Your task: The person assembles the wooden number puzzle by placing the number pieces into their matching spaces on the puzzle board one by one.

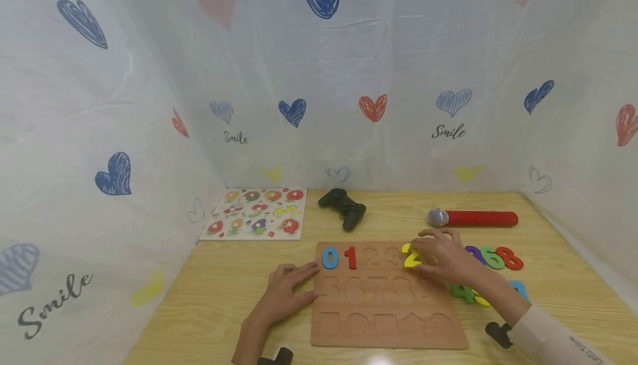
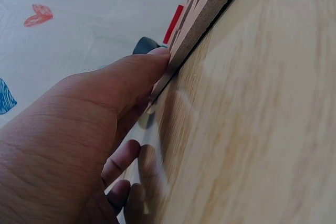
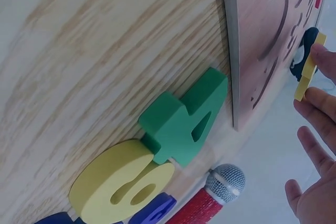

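My right hand (image 1: 446, 257) pinches a yellow number 2 (image 1: 410, 256) between thumb and fingertips, over the top row of a wooden number puzzle board (image 1: 389, 340). In the right wrist view the yellow 2 (image 3: 306, 76) is edge-on, its other fingers spread apart. A blue 0 (image 1: 330, 258) and a red 1 (image 1: 351, 258) sit in the first slots of that row. At the board's left edge, my left hand (image 1: 285, 294) touches the side with extended index finger and thumb. In the left wrist view the thumb (image 2: 142, 66) rests against the edge.
Right of the board lie loose numbers: a green 4 (image 3: 184, 121), a yellow 6 (image 3: 121, 179), a red 8 (image 1: 509, 258) and several others, partly behind my right arm. Farther back are a red microphone (image 1: 480, 219), a black game controller (image 1: 343, 208) and a fruit puzzle board (image 1: 254, 214).
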A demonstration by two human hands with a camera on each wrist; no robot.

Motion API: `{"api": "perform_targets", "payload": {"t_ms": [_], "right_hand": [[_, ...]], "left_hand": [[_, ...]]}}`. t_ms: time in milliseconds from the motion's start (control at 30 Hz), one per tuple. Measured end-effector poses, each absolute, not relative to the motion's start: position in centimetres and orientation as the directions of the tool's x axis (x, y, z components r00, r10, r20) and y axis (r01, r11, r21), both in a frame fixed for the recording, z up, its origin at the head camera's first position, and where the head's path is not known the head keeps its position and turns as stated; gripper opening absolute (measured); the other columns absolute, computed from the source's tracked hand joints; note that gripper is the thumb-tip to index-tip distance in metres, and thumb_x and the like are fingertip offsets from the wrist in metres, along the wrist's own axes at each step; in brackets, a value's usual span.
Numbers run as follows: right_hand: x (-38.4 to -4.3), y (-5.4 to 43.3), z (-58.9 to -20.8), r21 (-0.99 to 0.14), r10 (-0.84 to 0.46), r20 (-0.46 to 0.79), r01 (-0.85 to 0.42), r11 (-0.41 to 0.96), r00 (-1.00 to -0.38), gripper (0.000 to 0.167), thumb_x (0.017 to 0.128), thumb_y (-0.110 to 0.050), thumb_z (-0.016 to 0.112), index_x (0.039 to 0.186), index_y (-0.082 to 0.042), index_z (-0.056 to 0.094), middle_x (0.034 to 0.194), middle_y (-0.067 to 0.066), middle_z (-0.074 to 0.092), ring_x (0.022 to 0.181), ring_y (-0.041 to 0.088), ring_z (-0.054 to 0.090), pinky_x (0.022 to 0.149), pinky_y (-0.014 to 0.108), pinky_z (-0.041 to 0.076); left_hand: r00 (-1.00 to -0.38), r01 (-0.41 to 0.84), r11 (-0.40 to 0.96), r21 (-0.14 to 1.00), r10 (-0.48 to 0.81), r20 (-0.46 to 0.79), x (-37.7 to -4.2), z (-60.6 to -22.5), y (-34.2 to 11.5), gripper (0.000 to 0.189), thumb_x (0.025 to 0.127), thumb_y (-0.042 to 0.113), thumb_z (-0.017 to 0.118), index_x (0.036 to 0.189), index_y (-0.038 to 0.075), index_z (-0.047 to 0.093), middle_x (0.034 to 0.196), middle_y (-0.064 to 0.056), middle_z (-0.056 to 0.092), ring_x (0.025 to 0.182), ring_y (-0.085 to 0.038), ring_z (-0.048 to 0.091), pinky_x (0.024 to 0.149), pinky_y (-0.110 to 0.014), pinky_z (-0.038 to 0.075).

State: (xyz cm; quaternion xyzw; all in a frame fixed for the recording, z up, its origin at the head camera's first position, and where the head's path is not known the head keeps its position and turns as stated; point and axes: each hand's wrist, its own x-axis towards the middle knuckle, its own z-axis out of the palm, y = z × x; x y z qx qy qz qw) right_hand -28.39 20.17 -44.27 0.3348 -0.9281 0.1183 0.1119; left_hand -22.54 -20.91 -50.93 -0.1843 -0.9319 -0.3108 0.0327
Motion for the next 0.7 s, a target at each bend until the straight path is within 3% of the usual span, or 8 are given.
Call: {"api": "perform_targets", "payload": {"t_ms": [700], "right_hand": [[-28.8, 18.7, -44.9, -0.121, -0.620, 0.257, -0.661, 0.741, -0.741, 0.039, 0.083, -0.034, 0.082, 0.115, -0.015, 0.073, 0.116, 0.001, 0.070, 0.124, 0.034, 0.050, 0.097, 0.067, 0.023]], "left_hand": [[-0.924, 0.380, 0.743, 0.552, 0.326, 0.198, -22.4, -50.7, -20.8, 0.055, 0.092, 0.054, 0.065, 0.141, 0.028, 0.060, 0.148, 0.013, 0.051, 0.118, -0.021, 0.039, 0.091, -0.051, 0.031]]}}
